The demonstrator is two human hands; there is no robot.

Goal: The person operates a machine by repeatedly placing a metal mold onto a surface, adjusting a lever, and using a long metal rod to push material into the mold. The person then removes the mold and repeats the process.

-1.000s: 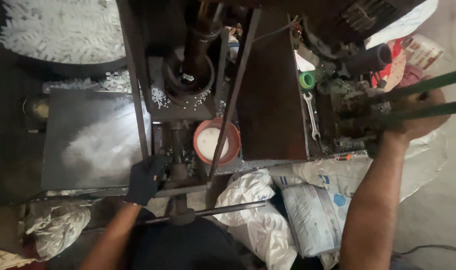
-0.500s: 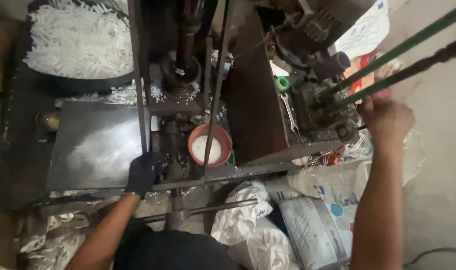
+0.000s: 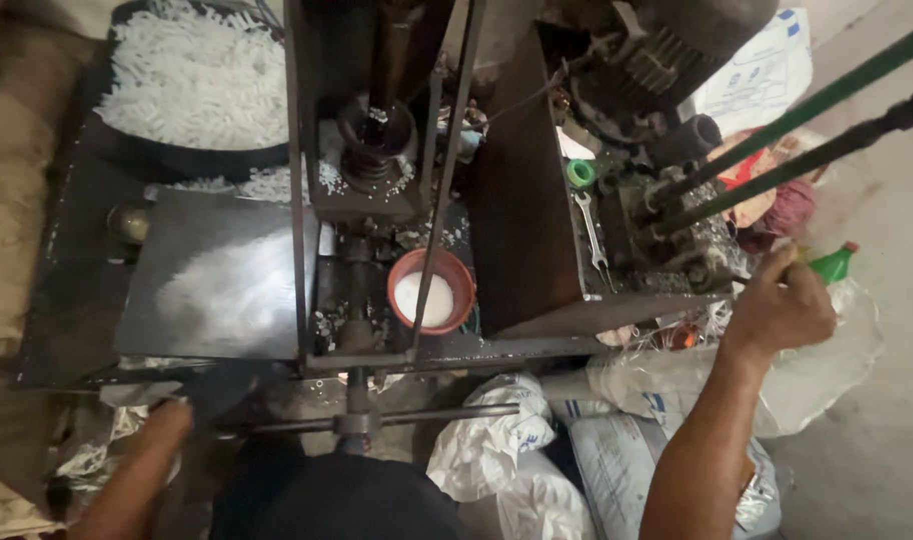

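Head view: my right hand point(image 3: 781, 305) is curled shut around the neck of a green-capped plastic bottle point(image 3: 834, 265), just right of the machine's cluttered bench point(image 3: 536, 345). My left hand point(image 3: 161, 420) hangs low by the dark metal plate point(image 3: 221, 275) dusted with white powder, its grip blurred so I cannot tell. An orange cup point(image 3: 432, 292) of white powder sits between the rods.

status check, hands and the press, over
Right hand at the green bottle, grip unclear. Left hand low by the crossbar, off it. Orange cup of white powder under the press.
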